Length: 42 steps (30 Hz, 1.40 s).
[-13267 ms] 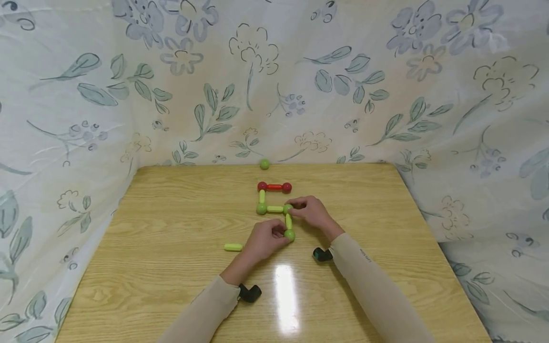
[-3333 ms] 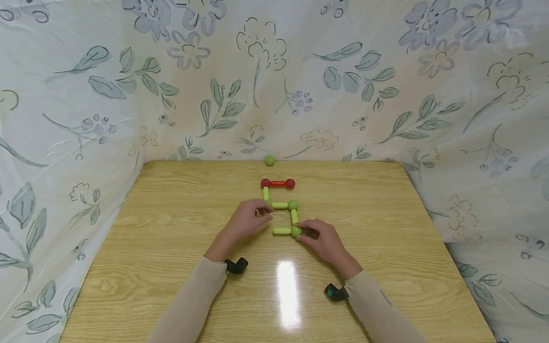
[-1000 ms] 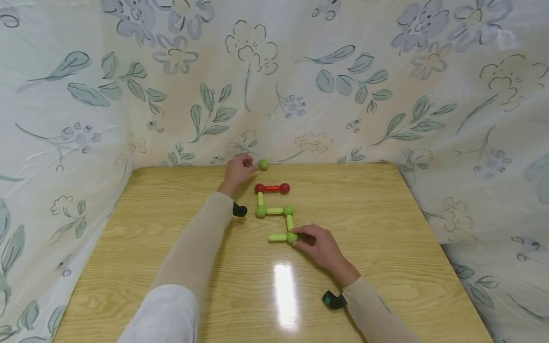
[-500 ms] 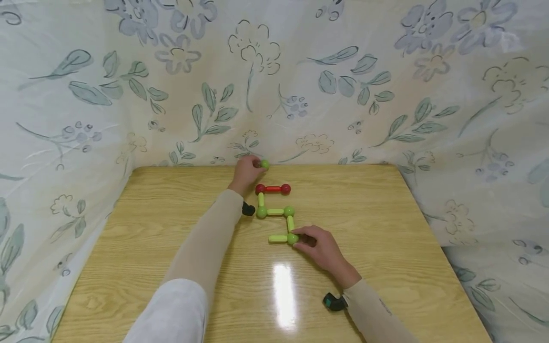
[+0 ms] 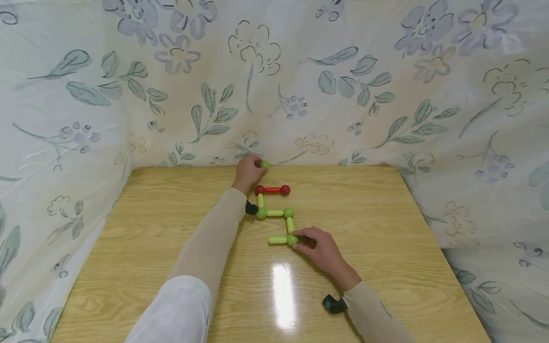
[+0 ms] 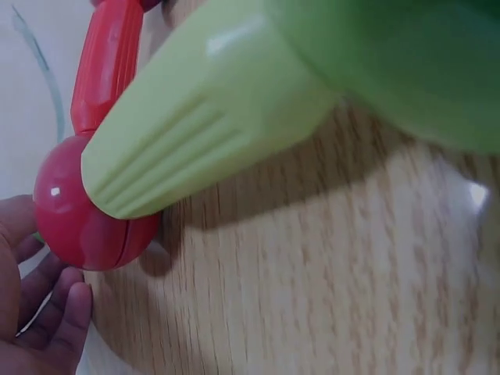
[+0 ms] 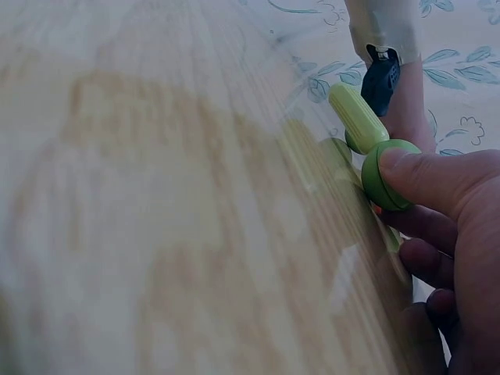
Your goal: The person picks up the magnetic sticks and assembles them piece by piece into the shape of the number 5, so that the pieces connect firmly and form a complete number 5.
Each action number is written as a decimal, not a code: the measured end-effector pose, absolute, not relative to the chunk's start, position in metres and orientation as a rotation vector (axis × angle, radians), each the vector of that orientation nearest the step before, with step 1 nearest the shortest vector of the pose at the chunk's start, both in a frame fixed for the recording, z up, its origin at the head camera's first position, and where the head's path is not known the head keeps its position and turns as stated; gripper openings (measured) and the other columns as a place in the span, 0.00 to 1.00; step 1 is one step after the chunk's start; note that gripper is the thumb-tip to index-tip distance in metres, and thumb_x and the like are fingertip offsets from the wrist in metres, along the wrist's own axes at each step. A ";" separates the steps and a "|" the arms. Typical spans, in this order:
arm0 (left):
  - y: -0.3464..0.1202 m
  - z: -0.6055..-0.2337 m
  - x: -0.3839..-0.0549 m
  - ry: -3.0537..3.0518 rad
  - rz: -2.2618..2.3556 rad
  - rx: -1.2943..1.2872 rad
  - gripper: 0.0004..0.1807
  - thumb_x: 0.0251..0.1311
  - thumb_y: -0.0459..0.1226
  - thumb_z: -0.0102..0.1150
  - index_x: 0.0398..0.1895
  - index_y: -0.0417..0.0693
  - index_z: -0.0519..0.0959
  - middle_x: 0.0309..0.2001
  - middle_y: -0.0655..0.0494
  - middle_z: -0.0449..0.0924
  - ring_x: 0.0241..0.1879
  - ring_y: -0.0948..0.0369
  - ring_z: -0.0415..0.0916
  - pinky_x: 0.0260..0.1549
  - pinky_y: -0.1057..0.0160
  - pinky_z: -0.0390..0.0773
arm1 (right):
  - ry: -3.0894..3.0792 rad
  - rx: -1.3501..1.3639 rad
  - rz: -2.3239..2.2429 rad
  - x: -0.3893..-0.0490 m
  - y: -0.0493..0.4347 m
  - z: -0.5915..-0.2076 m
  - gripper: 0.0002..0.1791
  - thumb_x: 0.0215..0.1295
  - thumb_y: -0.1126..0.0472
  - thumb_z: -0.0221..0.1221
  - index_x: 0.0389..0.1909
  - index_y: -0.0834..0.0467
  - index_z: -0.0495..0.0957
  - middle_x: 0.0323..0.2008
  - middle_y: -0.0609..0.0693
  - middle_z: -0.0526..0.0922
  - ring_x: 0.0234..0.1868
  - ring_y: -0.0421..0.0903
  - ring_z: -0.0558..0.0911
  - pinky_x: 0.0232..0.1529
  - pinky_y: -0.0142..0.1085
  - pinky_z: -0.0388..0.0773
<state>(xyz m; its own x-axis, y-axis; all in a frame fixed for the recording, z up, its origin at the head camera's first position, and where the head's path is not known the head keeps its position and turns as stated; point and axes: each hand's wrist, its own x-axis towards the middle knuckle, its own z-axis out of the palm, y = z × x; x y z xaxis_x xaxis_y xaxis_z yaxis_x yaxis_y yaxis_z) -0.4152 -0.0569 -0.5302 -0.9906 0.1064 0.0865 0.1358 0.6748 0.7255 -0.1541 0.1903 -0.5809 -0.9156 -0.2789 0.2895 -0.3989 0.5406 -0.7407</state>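
Note:
A zigzag of toy balls and rods lies on the table. At its far end a red rod (image 5: 272,190) joins two red balls (image 5: 285,190). Yellow-green rods (image 5: 275,213) link green balls (image 5: 289,213) down to the nearest green ball (image 5: 292,240), from which one rod (image 5: 278,240) points left. My right hand (image 5: 320,250) pinches that nearest ball (image 7: 388,173) between thumb and fingers. Reaching past the chain, my left hand (image 5: 248,172) pinches a separate green ball (image 5: 265,164) at the table's far edge. In the left wrist view the red ball (image 6: 86,207) mostly covers that separate ball.
The wooden table (image 5: 150,267) ends against a flowered cloth (image 5: 274,85) at the back. Black wrist cameras (image 5: 334,304) sit on both wrists; the left one (image 5: 251,208) is right beside the chain's left green ball (image 5: 261,213).
My left hand has moved from the chain to the far edge and taken hold of the separate green ball. The formerly loose rod now joins the nearest ball, which my right hand keeps holding.

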 end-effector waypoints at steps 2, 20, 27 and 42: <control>-0.057 -0.531 -0.415 -2.839 -1.228 -0.199 0.19 0.71 0.38 0.73 0.61 0.41 0.86 0.55 0.47 0.86 0.55 0.50 0.80 0.60 0.52 0.79 | -2.637 0.584 1.321 -0.154 0.190 -0.581 0.18 0.66 0.56 0.78 0.55 0.45 0.90 0.41 0.37 0.85 0.40 0.38 0.82 0.40 0.37 0.82; -0.073 -0.507 -0.405 -2.800 -1.340 -0.318 0.19 0.71 0.34 0.70 0.63 0.40 0.86 0.55 0.45 0.86 0.55 0.50 0.82 0.58 0.53 0.81 | -2.656 0.568 1.317 -0.154 0.188 -0.579 0.17 0.66 0.57 0.77 0.55 0.45 0.90 0.40 0.37 0.85 0.40 0.38 0.82 0.40 0.36 0.83; -0.082 -0.503 -0.392 -2.761 -1.368 -0.360 0.18 0.72 0.35 0.72 0.62 0.40 0.86 0.54 0.45 0.87 0.54 0.49 0.84 0.54 0.54 0.84 | -2.669 0.554 1.314 -0.152 0.188 -0.579 0.17 0.67 0.57 0.77 0.55 0.45 0.90 0.40 0.37 0.85 0.40 0.39 0.82 0.40 0.37 0.83; -0.100 -0.503 -0.352 -2.699 -1.529 -0.443 0.20 0.72 0.36 0.72 0.63 0.37 0.84 0.59 0.44 0.86 0.54 0.49 0.84 0.55 0.52 0.84 | -2.662 0.561 1.320 -0.154 0.189 -0.579 0.17 0.67 0.57 0.77 0.55 0.45 0.90 0.41 0.37 0.85 0.41 0.39 0.82 0.42 0.38 0.83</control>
